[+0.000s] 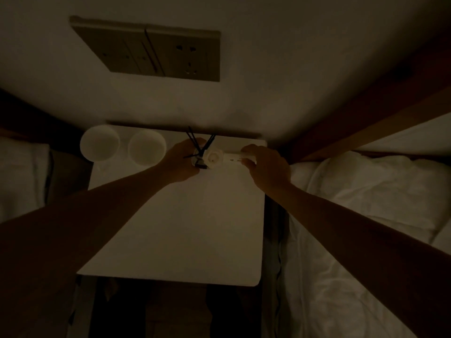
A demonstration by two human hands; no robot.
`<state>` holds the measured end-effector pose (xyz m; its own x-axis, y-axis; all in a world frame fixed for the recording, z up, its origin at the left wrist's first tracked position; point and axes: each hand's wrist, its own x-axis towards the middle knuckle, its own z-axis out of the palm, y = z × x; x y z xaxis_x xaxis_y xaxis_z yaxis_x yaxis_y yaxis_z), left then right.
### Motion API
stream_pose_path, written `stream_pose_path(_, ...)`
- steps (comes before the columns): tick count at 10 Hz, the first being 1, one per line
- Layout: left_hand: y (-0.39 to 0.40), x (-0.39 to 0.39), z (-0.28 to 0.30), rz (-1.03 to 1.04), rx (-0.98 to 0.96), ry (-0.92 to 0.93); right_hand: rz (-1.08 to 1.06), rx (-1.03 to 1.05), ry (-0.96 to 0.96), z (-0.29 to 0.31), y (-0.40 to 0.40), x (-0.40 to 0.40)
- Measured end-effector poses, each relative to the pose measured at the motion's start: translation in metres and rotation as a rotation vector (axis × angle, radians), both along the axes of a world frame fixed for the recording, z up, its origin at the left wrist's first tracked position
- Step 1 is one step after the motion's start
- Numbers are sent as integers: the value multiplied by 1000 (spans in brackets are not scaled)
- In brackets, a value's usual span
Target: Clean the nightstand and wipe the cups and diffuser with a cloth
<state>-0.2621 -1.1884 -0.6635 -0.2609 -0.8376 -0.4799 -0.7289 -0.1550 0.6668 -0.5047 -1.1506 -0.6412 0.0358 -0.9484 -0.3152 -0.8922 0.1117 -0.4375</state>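
The room is dim. A white nightstand (185, 228) stands against the wall. Two white cups, one (99, 145) at the back left corner and the other (146, 147) beside it, stand upright. My left hand (181, 162) grips the reed diffuser (202, 160), a small bottle with dark sticks and a white rose-shaped top, at the back middle. My right hand (267, 167) holds a flat white object (235, 158) at the back right, just right of the diffuser; I cannot tell whether it is a folded cloth or a card.
A wall plate with switches and sockets (156, 51) is above the nightstand. White bedding (366, 215) lies close on the right, a white pillow (22, 176) on the left. The dark floor (170, 313) shows below the front edge.
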Motion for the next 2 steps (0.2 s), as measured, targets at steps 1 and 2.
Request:
stream_pose_path(1,8,2,6,21,-7,-11,-7,58,-9,12,6,0)
stream_pose_path(2,20,1,20,52,20,46,-31,-6,3,27,13,-6)
